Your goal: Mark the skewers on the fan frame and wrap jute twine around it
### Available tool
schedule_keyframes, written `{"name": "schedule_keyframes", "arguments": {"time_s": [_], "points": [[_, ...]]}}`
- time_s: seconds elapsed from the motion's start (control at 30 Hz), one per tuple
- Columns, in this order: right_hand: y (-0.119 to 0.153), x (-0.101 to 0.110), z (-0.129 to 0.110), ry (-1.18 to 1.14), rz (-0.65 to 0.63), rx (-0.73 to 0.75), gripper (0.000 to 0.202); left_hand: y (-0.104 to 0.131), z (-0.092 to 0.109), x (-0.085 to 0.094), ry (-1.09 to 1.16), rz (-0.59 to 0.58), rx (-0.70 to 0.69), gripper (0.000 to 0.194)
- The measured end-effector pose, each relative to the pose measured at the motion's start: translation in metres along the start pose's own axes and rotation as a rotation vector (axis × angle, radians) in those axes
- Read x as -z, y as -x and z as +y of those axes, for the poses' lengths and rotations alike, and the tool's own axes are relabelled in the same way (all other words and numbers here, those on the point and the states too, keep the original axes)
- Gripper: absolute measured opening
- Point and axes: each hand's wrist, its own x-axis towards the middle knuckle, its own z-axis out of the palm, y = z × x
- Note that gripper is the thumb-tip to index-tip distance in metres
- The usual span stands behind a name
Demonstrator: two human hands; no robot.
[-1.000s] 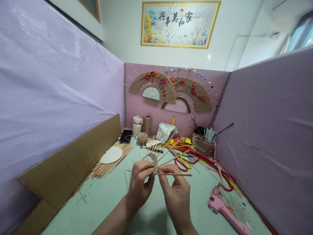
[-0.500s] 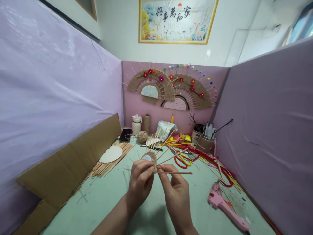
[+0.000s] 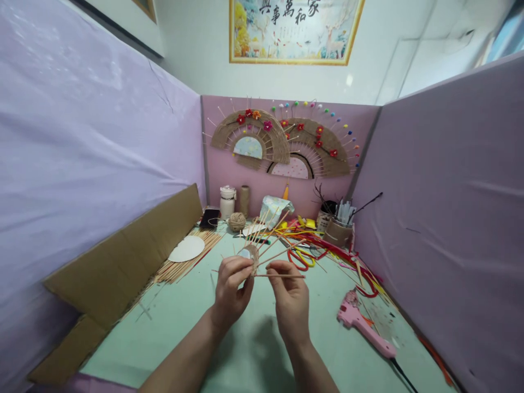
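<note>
My left hand [image 3: 232, 286] is closed round the lower edge of a small fan-shaped piece [image 3: 254, 255], wound with brown twine, with a pale blue patterned centre. Thin wooden sticks [image 3: 278, 253] spread out from it like rays. Just right of the piece, my right hand [image 3: 292, 300] is closed, with thumb and forefinger pinched together. The lowest stick [image 3: 262, 275] runs level across those fingers. What sits between the fingertips is too small to make out.
A pink glue gun [image 3: 364, 323] lies at the right. Loose sticks [image 3: 172, 270] and a white oval [image 3: 186, 249] lie left, beside cardboard [image 3: 131, 248]. A twine ball [image 3: 236, 221], scissors [image 3: 301, 258], coloured stems and a stick-filled pot [image 3: 338, 233] stand farther back. Finished fans [image 3: 249, 128] hang behind.
My right hand's fingertips have moved away from the twine-wound edge, opening a small gap. My left hand keeps its hold on the piece. The whole view has shifted slightly.
</note>
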Motion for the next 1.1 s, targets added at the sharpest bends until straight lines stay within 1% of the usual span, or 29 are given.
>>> {"name": "schedule_keyframes", "arguments": {"time_s": [0.07, 0.13, 0.23, 0.4, 0.5, 0.67, 0.83, 0.9, 0.93, 1.03, 1.1], "points": [[0.001, 0.000, -0.001, -0.011, -0.067, -0.028, 0.016, 0.001, 0.002, -0.001, 0.022, -0.008, -0.020, 0.042], [0.002, 0.000, -0.001, -0.043, -0.093, -0.038, 0.016, 0.003, 0.003, -0.001, 0.026, -0.020, -0.024, 0.042], [0.003, 0.000, -0.001, -0.071, -0.103, -0.032, 0.016, 0.004, 0.004, -0.002, 0.004, -0.034, -0.025, 0.040], [0.002, 0.001, -0.001, -0.052, -0.102, -0.043, 0.017, 0.005, 0.003, -0.002, -0.044, -0.035, -0.059, 0.038], [0.001, 0.002, 0.000, -0.067, -0.114, -0.094, 0.021, 0.005, 0.003, -0.003, -0.055, -0.045, -0.085, 0.040], [-0.001, 0.002, 0.001, -0.205, -0.143, -0.190, 0.023, 0.008, -0.001, -0.004, -0.040, -0.057, -0.095, 0.041], [-0.003, 0.001, 0.001, -0.350, -0.129, -0.175, 0.016, 0.010, -0.008, -0.003, -0.048, -0.040, -0.071, 0.042], [-0.003, 0.000, 0.003, -0.352, -0.136, -0.193, 0.008, 0.009, -0.010, -0.002, -0.086, -0.037, -0.067, 0.041], [-0.002, -0.001, 0.006, -0.341, -0.164, -0.208, 0.006, 0.009, -0.011, -0.001, -0.113, -0.037, -0.067, 0.041], [0.002, -0.005, 0.014, -0.314, -0.265, -0.245, 0.019, 0.008, -0.011, -0.001, -0.188, -0.037, -0.077, 0.036], [0.005, -0.009, 0.020, -0.313, -0.243, -0.274, 0.024, 0.008, -0.011, -0.002, -0.222, -0.044, -0.076, 0.032]]}}
